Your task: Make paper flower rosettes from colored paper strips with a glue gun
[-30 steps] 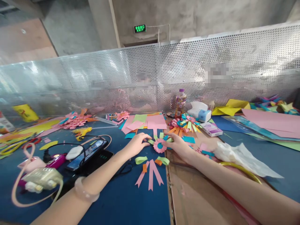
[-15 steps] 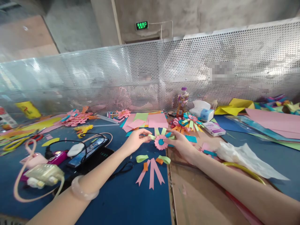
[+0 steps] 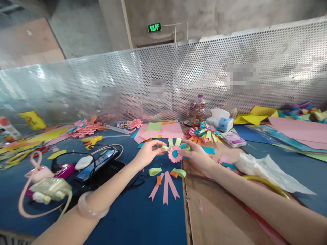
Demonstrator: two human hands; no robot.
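Between my two hands is a pink paper flower [image 3: 175,154] with a blue round centre and light green paper loops [image 3: 177,141] around its upper side. My left hand [image 3: 151,152] pinches a green loop at the flower's left side. From the right, my right hand [image 3: 196,156] grips the flower's edge, with fingers behind it and the thumb in front. Just below on the blue table lie pink paper strips with notched ends [image 3: 166,187], fanned out, with small orange pieces [image 3: 159,180] and two green paper loops [image 3: 155,172] beside them.
Left of my forearm lie a phone [image 3: 97,165], charging cables and a power bank [image 3: 63,171]. A yellow glue gun [image 3: 92,141] and scissors [image 3: 19,157] are farther back. Finished paper rosettes [image 3: 208,131], a drink bottle [image 3: 199,110], tissues [image 3: 220,122] and crumpled white paper [image 3: 270,172] are to the right.
Almost nothing differs. Both hands keep their hold on the paper flower in the same spot, and the view has shifted very slightly.
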